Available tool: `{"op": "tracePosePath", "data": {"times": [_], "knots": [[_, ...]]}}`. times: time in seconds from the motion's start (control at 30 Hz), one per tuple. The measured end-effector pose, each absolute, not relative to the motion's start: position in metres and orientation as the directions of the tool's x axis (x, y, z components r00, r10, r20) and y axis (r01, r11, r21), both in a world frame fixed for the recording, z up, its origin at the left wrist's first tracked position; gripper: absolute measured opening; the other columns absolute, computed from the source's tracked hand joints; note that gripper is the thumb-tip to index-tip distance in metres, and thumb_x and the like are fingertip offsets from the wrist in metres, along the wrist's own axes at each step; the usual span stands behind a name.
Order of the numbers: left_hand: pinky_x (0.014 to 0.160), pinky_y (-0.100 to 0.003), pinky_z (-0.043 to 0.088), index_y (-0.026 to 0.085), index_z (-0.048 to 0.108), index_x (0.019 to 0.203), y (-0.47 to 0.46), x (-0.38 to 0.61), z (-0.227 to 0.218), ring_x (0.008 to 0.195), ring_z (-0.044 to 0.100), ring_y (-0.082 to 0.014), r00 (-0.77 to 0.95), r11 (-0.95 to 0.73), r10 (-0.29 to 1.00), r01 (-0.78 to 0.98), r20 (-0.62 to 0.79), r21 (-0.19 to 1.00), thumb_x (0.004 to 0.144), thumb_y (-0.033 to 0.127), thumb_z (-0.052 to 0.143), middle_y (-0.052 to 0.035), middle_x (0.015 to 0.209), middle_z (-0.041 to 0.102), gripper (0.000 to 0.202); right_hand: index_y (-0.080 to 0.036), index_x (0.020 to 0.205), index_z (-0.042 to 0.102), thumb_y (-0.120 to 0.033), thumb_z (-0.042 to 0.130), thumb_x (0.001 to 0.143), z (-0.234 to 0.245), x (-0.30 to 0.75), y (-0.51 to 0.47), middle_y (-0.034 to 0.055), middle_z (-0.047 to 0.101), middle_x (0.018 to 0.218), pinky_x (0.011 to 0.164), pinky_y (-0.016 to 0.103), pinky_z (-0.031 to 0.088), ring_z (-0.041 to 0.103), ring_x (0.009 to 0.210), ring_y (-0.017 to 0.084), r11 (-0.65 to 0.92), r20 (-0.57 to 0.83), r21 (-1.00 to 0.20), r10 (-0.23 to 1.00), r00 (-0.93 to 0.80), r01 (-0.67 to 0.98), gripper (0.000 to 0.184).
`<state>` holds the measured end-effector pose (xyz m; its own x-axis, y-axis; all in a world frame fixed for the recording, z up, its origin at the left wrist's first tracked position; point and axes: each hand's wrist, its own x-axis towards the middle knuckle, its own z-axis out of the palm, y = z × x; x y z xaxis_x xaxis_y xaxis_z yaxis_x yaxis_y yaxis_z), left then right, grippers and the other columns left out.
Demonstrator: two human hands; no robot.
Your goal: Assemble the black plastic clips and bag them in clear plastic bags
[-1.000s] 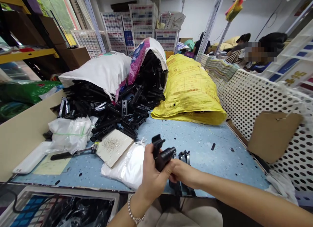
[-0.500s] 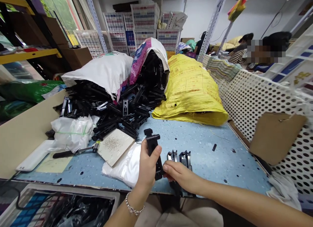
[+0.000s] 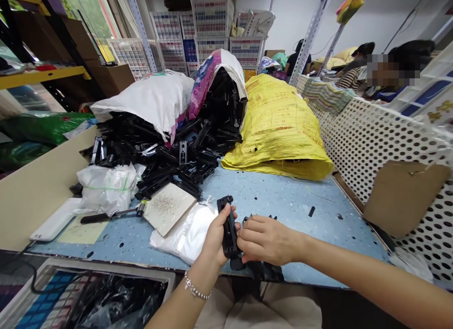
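Note:
A long black plastic part [image 3: 229, 232] with a slotted channel stands tilted in my left hand [image 3: 215, 239], whose fingers and thumb wrap round it. My right hand [image 3: 267, 239] is closed against the lower right side of the same part, fingers bent and pressed together; its fingertips are partly hidden. Under and behind the right hand lie similar black parts [image 3: 272, 271] at the table's front edge, mostly covered by it. A white plastic bag [image 3: 186, 232] lies just left of my left hand, partly under a pale square board [image 3: 166, 208].
A heap of black parts [image 3: 166, 164] spills from white sacks [image 3: 148, 97] at the back left. A yellow sack [image 3: 279, 130] lies behind the hands. A black-handled tool [image 3: 106, 216] rests at left. A perforated white panel [image 3: 375, 135] borders the right; people sit beyond it.
The black part has been turned in my left hand, its slotted face now showing and the crosspiece end no longer on top. My right hand has curled over the other parts beside it.

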<state>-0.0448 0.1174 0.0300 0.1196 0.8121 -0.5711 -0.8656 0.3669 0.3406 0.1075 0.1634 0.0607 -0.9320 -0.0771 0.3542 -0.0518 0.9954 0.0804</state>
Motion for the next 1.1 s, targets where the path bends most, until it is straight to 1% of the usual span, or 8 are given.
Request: {"op": "tracePosePath", "data": {"times": [0.1, 0.2, 0.37, 0.5, 0.6, 0.77, 0.9, 1.1], "knots": [[0.043, -0.019, 0.045, 0.013, 0.059, 0.087, 0.118, -0.037, 0.028, 0.048, 0.058, -0.0099, 0.170, 0.429, 0.780, -0.846, -0.602, 0.316, 0.075, 0.040, 0.074, 0.0010, 0.065, 0.060, 0.033, -0.016, 0.094, 0.060, -0.035, 0.045, 0.097, 0.057, 0.109, 0.165, 0.0062, 0.060, 0.079, 0.068, 0.032, 0.037, 0.051, 0.073, 0.018, 0.990, 0.378, 0.124, -0.111, -0.919, -0.068, 0.025], [0.044, -0.019, 0.045, 0.014, 0.055, 0.088, 0.116, -0.029, 0.021, 0.047, 0.058, -0.0111, 0.013, 0.355, 0.808, -0.809, -0.590, 0.468, 0.070, 0.043, 0.076, 0.0019, 0.061, 0.059, 0.039, -0.017, 0.087, 0.060, -0.039, 0.039, 0.098, 0.038, 0.111, 0.162, 0.0055, 0.058, 0.073, 0.063, 0.032, 0.037, 0.049, 0.068, 0.018, 0.999, 0.439, 0.042, -0.034, -0.898, -0.018, 0.033], [0.061, -0.025, 0.052, 0.023, 0.045, 0.103, 0.118, -0.044, -0.006, 0.064, 0.066, -0.0152, -0.323, 0.178, 0.849, -0.570, -0.418, 0.802, 0.068, 0.033, 0.076, 0.0027, 0.073, 0.063, 0.048, -0.018, 0.110, 0.056, -0.038, 0.037, 0.099, -0.014, 0.127, 0.146, 0.0101, 0.064, 0.099, 0.078, 0.037, 0.046, 0.056, 0.089, 0.021, 0.844, 0.342, -0.315, 0.527, -0.778, 0.434, 0.030], [0.076, -0.032, 0.052, 0.019, 0.051, 0.098, 0.118, -0.046, -0.035, 0.078, 0.066, -0.0183, -0.207, 0.293, 0.899, -0.371, -0.386, 0.881, 0.073, 0.028, 0.066, -0.0029, 0.085, 0.063, 0.031, -0.023, 0.135, 0.043, -0.034, 0.049, 0.091, -0.050, 0.157, 0.138, 0.0128, 0.046, 0.139, 0.103, 0.053, 0.037, 0.037, 0.131, 0.031, 0.556, 0.182, -0.380, 0.829, -0.529, 0.739, 0.046], [0.093, -0.036, 0.045, 0.016, 0.050, 0.114, 0.119, -0.019, -0.054, 0.102, 0.061, -0.0229, -0.221, 0.255, 0.922, -0.268, -0.317, 0.929, 0.075, 0.022, 0.057, -0.0103, 0.107, 0.062, 0.039, -0.022, 0.135, 0.045, -0.022, 0.046, 0.087, -0.063, 0.182, 0.146, 0.0098, 0.036, 0.149, 0.110, 0.049, 0.033, 0.030, 0.138, 0.027, 0.509, 0.086, -0.441, 0.844, -0.530, 0.739, 0.048], [0.114, -0.040, 0.021, 0.011, 0.039, 0.136, 0.122, 0.019, -0.076, 0.135, 0.033, -0.0259, -0.190, 0.082, 0.980, 0.120, -0.058, 0.989, 0.084, 0.023, 0.048, -0.0176, 0.142, 0.041, 0.054, -0.023, 0.113, 0.062, -0.022, 0.047, 0.087, -0.039, 0.183, 0.186, 0.0078, 0.057, 0.131, 0.108, 0.063, 0.028, 0.026, 0.139, 0.035, 0.559, 0.080, -0.387, 0.812, -0.578, 0.733, 0.030], [0.115, -0.043, 0.018, 0.012, 0.042, 0.136, 0.124, 0.016, -0.079, 0.137, 0.027, -0.0274, -0.143, -0.017, 0.988, 0.294, 0.062, 0.956, 0.081, 0.014, 0.047, -0.0176, 0.146, 0.034, 0.056, -0.020, 0.122, 0.058, -0.015, 0.044, 0.089, -0.005, 0.089, 0.235, 0.0100, 0.058, 0.129, 0.110, 0.051, 0.033, 0.036, 0.135, 0.028, 0.757, 0.241, -0.335, 0.645, -0.725, 0.561, 0.036], [0.110, -0.042, 0.030, 0.016, 0.048, 0.131, 0.119, -0.009, -0.066, 0.126, 0.041, -0.0263, -0.115, -0.006, 0.993, 0.231, 0.033, 0.973, 0.082, 0.017, 0.051, -0.0146, 0.132, 0.050, 0.048, -0.024, 0.133, 0.050, -0.001, 0.048, 0.080, 0.005, -0.058, 0.299, 0.0115, 0.056, 0.132, 0.109, 0.048, 0.032, 0.044, 0.129, 0.027, 0.802, 0.284, -0.378, 0.575, -0.767, 0.462, 0.058]]}}
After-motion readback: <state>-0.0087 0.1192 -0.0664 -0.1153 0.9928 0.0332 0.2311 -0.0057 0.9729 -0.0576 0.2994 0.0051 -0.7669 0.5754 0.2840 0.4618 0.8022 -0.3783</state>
